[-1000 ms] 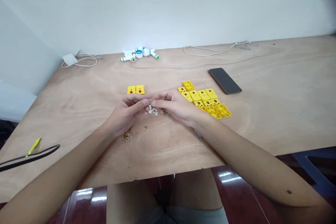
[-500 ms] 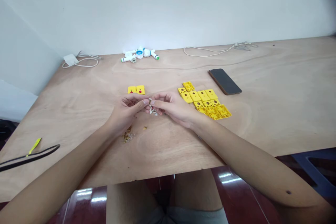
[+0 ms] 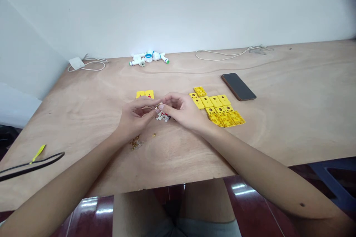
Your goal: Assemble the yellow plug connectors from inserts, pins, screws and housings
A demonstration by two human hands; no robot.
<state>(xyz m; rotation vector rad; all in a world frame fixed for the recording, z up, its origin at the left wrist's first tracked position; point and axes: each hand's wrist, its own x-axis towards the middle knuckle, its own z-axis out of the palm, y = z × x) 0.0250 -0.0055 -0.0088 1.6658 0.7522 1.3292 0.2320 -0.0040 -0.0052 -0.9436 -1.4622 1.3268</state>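
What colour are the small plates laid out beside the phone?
The plates are bright yellow, some with round holes; best seen in the head view.

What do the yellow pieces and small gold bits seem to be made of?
The yellow pieces look like moulded plastic: even bright colour, crisp edges. The small gold bits look like brass, from their metallic glint, but are too small to be sure.

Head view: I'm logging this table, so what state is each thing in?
Left hand, raised, fingertips at the gold part
Right hand, raised, fingertips at the gold part
Gold part, up between the hands, grip unclear
White pieces, loose beneath the hands
Yellow plates, flat in a close group
Red-dot blocks, side by side, partly behind the left hand
Phone, flat, unlit
Gold bits, loose heap
White fittings, loose heap
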